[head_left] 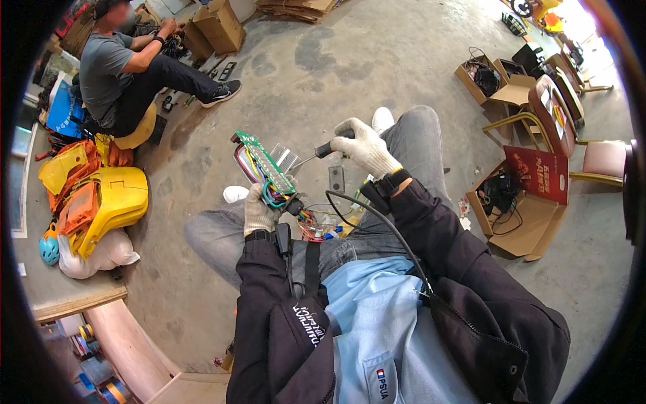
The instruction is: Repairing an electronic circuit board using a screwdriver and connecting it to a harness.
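A white knit glove covers my left hand (258, 213), which is closed around the lower end of a green circuit board (262, 157) and its bundle of coloured wires (274, 194). A ribbed silver heat sink (285, 157) sits along the board's right side. In my right hand (367, 149), gloved too, is a screwdriver (326, 150) with a dark handle. Its thin shaft points left toward the heat sink; whether the tip touches cannot be made out. Between my legs lie loose coloured wires (316, 227) and a small grey plate with holes (336, 179).
A person (114, 74) sits at the upper left near cardboard boxes (219, 27). Stacked yellow plastic shells (114, 202) stand at the left. To the right are an open carton of black cables (501, 202), another box of parts (481, 77) and chairs (552, 114).
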Demonstrator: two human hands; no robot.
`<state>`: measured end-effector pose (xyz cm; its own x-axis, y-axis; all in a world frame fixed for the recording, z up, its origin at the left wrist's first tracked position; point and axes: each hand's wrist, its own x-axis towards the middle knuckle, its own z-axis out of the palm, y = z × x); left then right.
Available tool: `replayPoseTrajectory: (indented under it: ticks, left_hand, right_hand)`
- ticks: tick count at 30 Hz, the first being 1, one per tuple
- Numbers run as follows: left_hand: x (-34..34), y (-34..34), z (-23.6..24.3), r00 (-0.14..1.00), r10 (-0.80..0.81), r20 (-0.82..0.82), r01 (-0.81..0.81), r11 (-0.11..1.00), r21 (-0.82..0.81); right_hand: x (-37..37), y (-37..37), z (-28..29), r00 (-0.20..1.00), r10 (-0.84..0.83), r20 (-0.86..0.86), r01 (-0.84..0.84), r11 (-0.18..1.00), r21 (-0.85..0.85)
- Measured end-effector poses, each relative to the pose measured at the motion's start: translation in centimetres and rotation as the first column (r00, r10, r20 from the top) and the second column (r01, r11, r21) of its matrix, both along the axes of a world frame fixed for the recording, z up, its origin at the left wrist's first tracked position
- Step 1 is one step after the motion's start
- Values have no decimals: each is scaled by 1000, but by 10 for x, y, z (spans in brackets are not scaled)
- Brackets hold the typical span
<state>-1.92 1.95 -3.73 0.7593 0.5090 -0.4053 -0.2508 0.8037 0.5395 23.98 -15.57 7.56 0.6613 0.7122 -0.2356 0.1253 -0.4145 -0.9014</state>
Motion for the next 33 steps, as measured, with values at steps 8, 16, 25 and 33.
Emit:
replayPoseTrajectory:
  ticks: [8,16,25,33]
  left_hand:
    - [1,-2,8,999,8,-37,-8,1000,10]
    - [6,-2,2,975,153,-162,-152,988,20]
    - [14,-14,30,882,167,-441,-2,936,351]
    - [19,-21,45,779,271,-566,85,848,523]
  right_hand:
    - [-1,-1,1,999,29,40,-29,1000,-12]
    - [-3,1,7,996,-77,-35,81,991,109]
    - [-15,1,15,985,79,-152,-46,977,209]
    - [-42,3,24,975,142,171,-187,941,281]
